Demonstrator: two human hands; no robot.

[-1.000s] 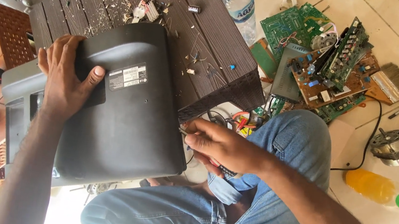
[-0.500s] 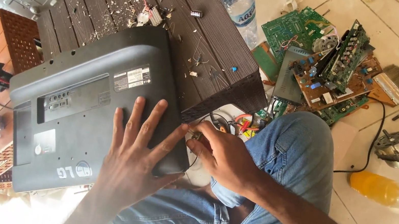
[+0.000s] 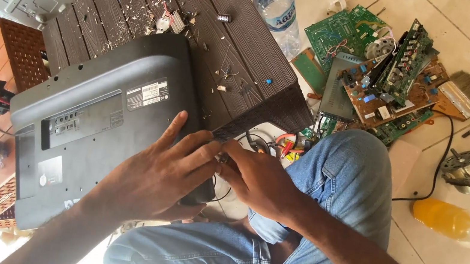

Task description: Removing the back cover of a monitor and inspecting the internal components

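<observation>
Clear plastic is catching our eye first: a water bottle (image 3: 277,7) with a blue cap is standing at the far edge of the dark wooden table (image 3: 240,48), and we cannot tell how full it is. On the tiled floor to our right an orange bottle (image 3: 454,222) with a green cap is lying on its side, filled with orange liquid.

We are resting our left hand (image 3: 159,176) flat on the grey back cover of the monitor (image 3: 96,126), fingers spread wide and gripping nothing. The monitor is lying face down, partly on the table and partly over our lap in blue jeans (image 3: 324,186). Our right hand (image 3: 256,180) is curling loosely at the monitor's near corner, its fingertips meeting those of the left; we cannot tell whether it is pinching anything small there. Green and brown circuit boards (image 3: 381,78) are lying heaped on the floor beyond our knee.
</observation>
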